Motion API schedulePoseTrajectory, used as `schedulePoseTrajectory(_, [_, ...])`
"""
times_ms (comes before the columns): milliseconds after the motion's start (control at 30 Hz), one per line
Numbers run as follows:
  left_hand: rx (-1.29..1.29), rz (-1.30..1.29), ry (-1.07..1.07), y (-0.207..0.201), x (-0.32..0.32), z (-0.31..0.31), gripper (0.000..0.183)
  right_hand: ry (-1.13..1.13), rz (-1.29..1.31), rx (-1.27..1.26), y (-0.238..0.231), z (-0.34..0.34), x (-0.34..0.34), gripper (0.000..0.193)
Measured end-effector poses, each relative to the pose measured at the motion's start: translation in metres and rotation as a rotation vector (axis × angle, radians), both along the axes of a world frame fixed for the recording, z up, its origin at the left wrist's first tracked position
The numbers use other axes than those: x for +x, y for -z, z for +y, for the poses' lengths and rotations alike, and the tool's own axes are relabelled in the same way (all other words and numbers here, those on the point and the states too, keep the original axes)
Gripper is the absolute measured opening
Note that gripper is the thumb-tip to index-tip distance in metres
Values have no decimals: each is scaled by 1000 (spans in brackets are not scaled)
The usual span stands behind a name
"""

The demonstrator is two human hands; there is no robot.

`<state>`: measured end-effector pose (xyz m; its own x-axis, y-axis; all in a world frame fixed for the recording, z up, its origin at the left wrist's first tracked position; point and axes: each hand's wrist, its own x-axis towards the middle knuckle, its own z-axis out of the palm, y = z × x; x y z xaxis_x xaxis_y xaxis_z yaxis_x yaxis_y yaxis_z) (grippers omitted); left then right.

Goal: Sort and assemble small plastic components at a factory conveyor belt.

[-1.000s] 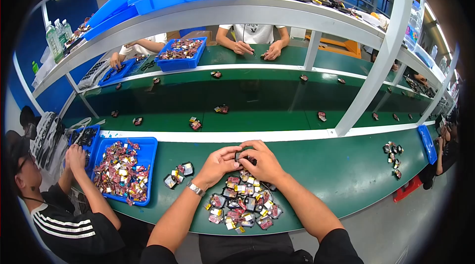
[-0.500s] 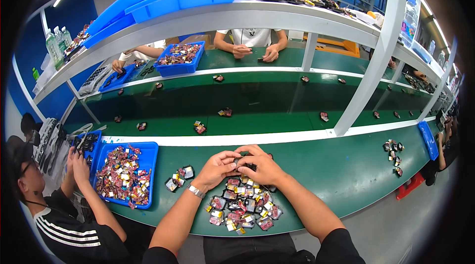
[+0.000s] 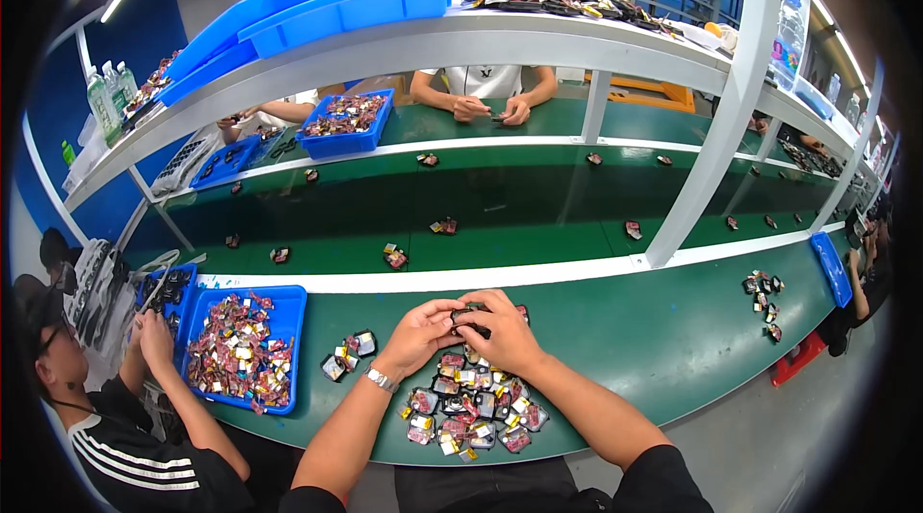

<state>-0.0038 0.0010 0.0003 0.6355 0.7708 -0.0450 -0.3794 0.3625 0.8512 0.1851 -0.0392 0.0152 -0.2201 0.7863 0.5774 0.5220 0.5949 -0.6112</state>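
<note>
Fingers of both hands pinching 1 small dark part, above parts pile

head cam, looking down, close

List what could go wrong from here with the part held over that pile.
1. Both hands, left hand and right hand, pinch one small dark part right above the pile of parts; if dropped, it might get lost among them.
2. The pile reaches close to the near table edge; a forearm sweep could push pieces off.
</note>
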Motion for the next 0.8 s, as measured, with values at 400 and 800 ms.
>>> schedulePoseTrajectory(400, [18, -11, 1, 1, 1, 0, 33, 17, 41, -36, -2, -1, 1, 15])
schedulePoseTrajectory(800, [46, -12, -23, 5, 1, 0, 31, 63, 5, 42, -3, -3, -4, 18])
